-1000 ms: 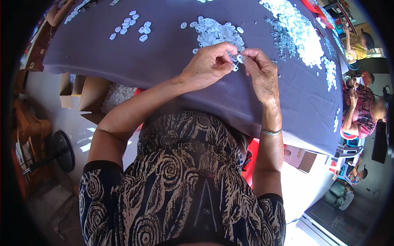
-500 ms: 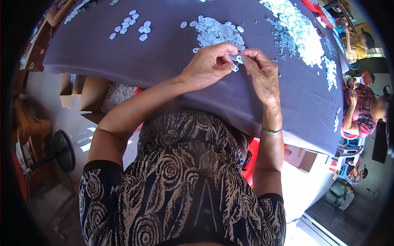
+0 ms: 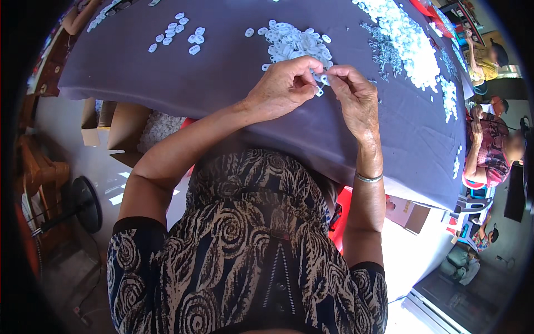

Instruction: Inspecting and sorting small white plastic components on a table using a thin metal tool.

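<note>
Just in front of the near edge of a pile of small white oval plastic pieces (image 3: 295, 43), my two hands meet with fingertips almost touching. My left hand (image 3: 282, 92) is closed in a pinch beside a white oval piece with a hole (image 3: 320, 92). A second white piece (image 3: 324, 79) shows at the thumb and forefinger of my right hand (image 3: 356, 103), which is pinched shut too. Whether the two pieces are joined is too small to make out. A bracelet (image 3: 369, 178) circles my right wrist.
A dark cloth covers the table (image 3: 222, 72). Loose oval pieces (image 3: 194, 39) lie at the left. Far right are small grey metal parts (image 3: 386, 55) and a bright heap of white pieces (image 3: 414, 53). An open carton (image 3: 129, 128) stands below the left edge. Other people (image 3: 489, 145) sit at the right.
Almost nothing differs. My fingers have shifted very slightly, and both hands keep their pinch at the same spot before the pile.
</note>
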`<state>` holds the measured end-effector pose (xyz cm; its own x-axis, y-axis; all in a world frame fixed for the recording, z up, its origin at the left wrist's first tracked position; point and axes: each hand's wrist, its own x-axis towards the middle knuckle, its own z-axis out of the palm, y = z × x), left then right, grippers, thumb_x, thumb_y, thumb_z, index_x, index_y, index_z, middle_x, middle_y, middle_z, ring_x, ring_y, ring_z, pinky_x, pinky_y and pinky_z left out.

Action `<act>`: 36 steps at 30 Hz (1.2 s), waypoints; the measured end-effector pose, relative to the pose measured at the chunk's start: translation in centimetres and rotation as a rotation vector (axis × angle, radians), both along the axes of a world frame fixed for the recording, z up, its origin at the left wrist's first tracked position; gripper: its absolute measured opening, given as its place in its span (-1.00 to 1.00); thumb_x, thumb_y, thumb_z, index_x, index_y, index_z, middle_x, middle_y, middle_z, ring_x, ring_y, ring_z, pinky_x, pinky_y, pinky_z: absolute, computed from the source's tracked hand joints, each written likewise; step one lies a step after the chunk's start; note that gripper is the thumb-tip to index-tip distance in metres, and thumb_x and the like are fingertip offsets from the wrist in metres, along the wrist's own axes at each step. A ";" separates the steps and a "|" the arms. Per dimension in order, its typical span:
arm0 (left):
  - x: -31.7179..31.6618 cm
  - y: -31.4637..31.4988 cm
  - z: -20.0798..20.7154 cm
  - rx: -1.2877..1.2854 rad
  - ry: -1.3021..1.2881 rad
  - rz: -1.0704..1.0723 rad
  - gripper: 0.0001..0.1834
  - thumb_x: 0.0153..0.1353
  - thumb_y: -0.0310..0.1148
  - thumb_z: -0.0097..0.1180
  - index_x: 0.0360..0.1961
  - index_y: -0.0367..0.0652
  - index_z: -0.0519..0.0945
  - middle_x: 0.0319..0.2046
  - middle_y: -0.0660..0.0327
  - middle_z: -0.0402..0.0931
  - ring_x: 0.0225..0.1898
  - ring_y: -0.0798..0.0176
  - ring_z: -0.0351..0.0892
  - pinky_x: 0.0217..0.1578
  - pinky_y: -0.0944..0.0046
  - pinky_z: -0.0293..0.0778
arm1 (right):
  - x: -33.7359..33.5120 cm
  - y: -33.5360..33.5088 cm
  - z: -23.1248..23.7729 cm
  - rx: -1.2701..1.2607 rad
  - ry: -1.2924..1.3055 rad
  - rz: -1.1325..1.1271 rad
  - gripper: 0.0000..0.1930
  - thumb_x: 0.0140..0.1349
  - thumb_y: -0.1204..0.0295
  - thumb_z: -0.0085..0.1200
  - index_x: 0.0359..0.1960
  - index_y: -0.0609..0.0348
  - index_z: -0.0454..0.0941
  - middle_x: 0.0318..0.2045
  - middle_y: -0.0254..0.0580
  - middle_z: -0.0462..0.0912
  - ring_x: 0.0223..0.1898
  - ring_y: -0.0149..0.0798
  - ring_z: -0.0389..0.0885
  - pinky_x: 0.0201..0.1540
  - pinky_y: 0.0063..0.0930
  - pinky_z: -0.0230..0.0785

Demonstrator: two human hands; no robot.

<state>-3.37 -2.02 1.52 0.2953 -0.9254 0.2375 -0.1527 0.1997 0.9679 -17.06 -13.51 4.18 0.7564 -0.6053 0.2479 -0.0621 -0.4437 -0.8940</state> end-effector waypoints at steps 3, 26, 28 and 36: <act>0.1 0.0 -0.1 -0.010 0.002 0.011 -0.69 0.09 -0.56 0.08 -0.09 -0.29 0.46 -0.49 0.26 0.55 -0.42 0.46 0.51 -0.33 0.42 0.47 | 0.0 0.0 0.0 0.007 0.003 -0.004 -0.94 0.18 0.58 0.09 -0.31 0.24 0.57 -0.45 -0.44 0.54 -0.41 -0.60 0.37 -0.32 -0.69 0.29; 0.0 0.2 0.3 0.007 -0.013 -0.021 -0.66 0.15 -0.59 0.08 -0.01 -0.25 0.43 -0.47 0.35 0.45 -0.43 0.56 0.39 -0.40 0.50 0.38 | 0.1 0.0 -0.3 0.316 -0.038 0.035 -0.90 0.22 0.52 0.02 -0.32 0.28 0.57 -0.53 -0.44 0.46 -0.53 -0.58 0.29 -0.48 -0.68 0.15; 0.1 0.1 0.2 -0.005 -0.020 -0.024 -0.65 0.15 -0.59 0.08 -0.01 -0.25 0.42 -0.47 0.34 0.45 -0.43 0.55 0.39 -0.40 0.50 0.38 | 0.2 0.1 -0.2 0.307 -0.042 0.031 -0.90 0.22 0.52 0.02 -0.32 0.28 0.57 -0.53 -0.44 0.46 -0.53 -0.58 0.29 -0.48 -0.68 0.15; -0.2 0.1 0.4 -0.027 0.031 0.006 -0.72 0.11 -0.57 0.08 -0.11 -0.24 0.46 -0.51 0.35 0.46 -0.46 0.54 0.40 -0.42 0.46 0.39 | 0.1 -0.1 0.0 0.424 -0.095 0.015 -0.86 0.22 0.51 0.01 -0.25 0.30 0.55 -0.50 -0.37 0.47 -0.53 -0.54 0.32 -0.45 -0.63 0.21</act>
<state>-3.56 -1.96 1.88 0.3086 -0.9169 0.2532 -0.1245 0.2249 0.9664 -16.97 -13.61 4.19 0.7519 -0.6575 0.0490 0.0333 -0.0363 -0.9988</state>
